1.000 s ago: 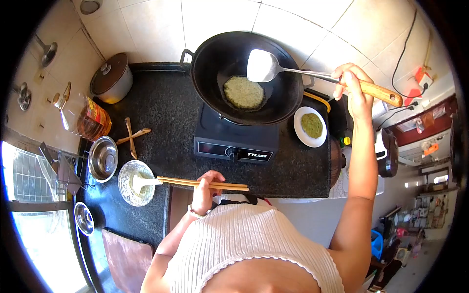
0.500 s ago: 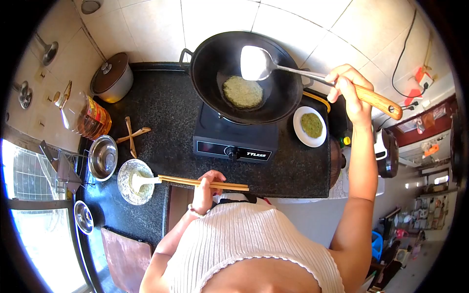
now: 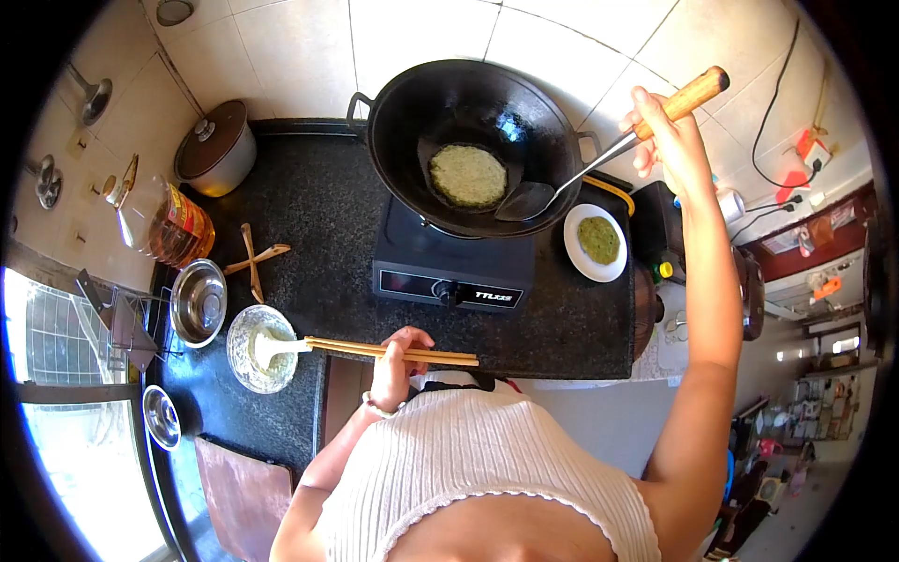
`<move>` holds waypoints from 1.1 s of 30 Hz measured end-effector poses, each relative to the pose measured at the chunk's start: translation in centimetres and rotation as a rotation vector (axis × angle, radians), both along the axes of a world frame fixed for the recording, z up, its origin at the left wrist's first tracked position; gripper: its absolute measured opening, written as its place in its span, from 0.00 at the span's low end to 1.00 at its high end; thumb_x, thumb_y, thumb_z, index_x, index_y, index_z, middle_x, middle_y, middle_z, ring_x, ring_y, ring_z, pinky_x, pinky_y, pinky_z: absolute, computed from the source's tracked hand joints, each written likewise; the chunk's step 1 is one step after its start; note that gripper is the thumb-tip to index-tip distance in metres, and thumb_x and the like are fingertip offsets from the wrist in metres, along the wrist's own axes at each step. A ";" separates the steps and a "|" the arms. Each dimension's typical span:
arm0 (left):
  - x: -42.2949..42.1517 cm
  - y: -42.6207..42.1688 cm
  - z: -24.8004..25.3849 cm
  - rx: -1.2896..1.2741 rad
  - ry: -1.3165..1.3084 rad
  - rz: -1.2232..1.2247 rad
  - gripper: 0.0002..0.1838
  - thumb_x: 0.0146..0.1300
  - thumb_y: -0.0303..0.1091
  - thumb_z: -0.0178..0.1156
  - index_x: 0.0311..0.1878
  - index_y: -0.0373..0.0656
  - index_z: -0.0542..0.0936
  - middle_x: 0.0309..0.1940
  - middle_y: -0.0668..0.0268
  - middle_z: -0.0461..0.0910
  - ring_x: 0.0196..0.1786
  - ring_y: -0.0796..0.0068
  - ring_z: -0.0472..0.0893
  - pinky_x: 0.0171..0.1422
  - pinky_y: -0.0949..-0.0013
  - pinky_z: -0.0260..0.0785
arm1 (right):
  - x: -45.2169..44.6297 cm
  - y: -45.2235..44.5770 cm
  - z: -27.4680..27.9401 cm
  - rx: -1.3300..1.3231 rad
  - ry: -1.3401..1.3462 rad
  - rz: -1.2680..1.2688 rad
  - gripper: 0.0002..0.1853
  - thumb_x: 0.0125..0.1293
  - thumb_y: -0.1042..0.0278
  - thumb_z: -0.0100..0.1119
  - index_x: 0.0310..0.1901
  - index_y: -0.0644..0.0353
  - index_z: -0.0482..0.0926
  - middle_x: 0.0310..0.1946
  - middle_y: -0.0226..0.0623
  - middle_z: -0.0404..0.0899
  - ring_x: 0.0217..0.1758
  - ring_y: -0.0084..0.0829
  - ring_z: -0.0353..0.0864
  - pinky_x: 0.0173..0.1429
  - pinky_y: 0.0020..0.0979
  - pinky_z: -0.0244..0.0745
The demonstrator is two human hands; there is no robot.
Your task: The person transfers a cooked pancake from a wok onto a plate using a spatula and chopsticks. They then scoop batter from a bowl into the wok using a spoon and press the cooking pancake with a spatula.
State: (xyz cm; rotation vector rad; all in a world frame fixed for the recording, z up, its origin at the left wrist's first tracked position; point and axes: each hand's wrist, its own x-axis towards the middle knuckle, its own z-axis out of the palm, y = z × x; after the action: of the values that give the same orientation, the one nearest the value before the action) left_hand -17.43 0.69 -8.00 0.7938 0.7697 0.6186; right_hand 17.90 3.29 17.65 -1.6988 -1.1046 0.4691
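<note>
My right hand grips the wooden handle of a metal spatula, whose blade is down inside the black wok, at the right edge of a pale green pancake. The wok sits on a dark portable stove. Near my waist, my left hand is closed round wooden chopsticks held level. Their left ends meet the white handle of a spoon that rests in a batter-smeared bowl. A white plate to the right of the stove holds a green pancake.
Along the left stand a lidded pot, an oil bottle, metal bowls and a crossed wooden rack. A cutting board lies at the lower left. Power cords hang on the right wall.
The spatula blade has dropped from above the wok down to its inner surface beside the pancake, while its handle end has risen. My left hand and the chopsticks have barely moved.
</note>
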 end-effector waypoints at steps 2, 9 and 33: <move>0.0 0.0 -0.2 0.001 0.007 0.004 0.21 0.66 0.45 0.40 0.31 0.39 0.76 0.19 0.66 0.70 0.19 0.80 0.66 0.24 0.76 0.57 | 0.4 0.4 -0.3 -0.031 0.012 -0.023 0.23 0.63 0.47 0.57 0.32 0.65 0.76 0.25 0.34 0.76 0.11 0.18 0.71 0.11 0.18 0.64; -0.2 0.0 -0.1 0.011 0.001 0.045 0.21 0.65 0.46 0.40 0.31 0.39 0.76 0.18 0.67 0.69 0.20 0.81 0.66 0.24 0.76 0.57 | 2.4 -0.9 -6.4 0.128 0.251 -0.043 0.20 0.64 0.50 0.57 0.33 0.64 0.74 0.29 0.38 0.78 0.12 0.20 0.70 0.13 0.21 0.66; 0.3 0.3 0.1 -0.012 -0.013 0.014 0.20 0.65 0.44 0.42 0.31 0.38 0.77 0.22 0.66 0.72 0.21 0.80 0.67 0.26 0.75 0.62 | -0.4 -3.5 -5.1 0.469 0.125 0.120 0.11 0.69 0.66 0.46 0.35 0.66 0.73 0.32 0.40 0.77 0.18 0.22 0.73 0.22 0.22 0.71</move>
State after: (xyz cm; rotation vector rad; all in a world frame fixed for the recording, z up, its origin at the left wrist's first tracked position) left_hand -17.12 0.95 -7.92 0.7732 0.7671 0.6310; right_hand 17.53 -0.25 12.57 -1.1849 -1.1251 0.3508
